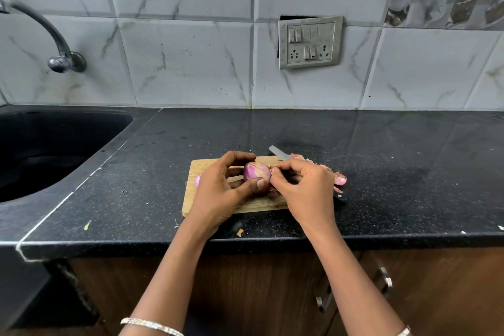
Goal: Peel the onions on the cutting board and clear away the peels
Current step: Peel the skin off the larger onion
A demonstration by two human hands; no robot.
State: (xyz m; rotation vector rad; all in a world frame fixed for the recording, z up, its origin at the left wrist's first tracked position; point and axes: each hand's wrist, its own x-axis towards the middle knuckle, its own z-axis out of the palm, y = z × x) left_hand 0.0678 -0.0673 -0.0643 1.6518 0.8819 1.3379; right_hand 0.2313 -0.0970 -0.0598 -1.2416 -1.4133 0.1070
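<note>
Holding the red onion point(256, 172) just above the cutting board point(195, 168), we have it caught between both hands. At far left a pink bit point(197, 180) peeks past our left hand, likely another onion, mostly hidden. Our left hand point(218, 194) cups the onion, fingers curled behind it and thumb pressed over the near side. The onion's long axis seems to run left-right, with one end pointing straight at the right hand, so that is the nearer hand for the next strip. Our right hand point(302, 188) touches that end, fingertips pinching there; we cannot tell how much skin is caught. The onion looks glossy purple-pink with pale streaks and a little tan paper at the top, so we judge it mostly peeled. A knife point(279, 153) lies slantwise behind the right hand. Peels point(338, 179) sit on the table point(395, 161), just beside the board's right edge, not yet cleared.
</note>
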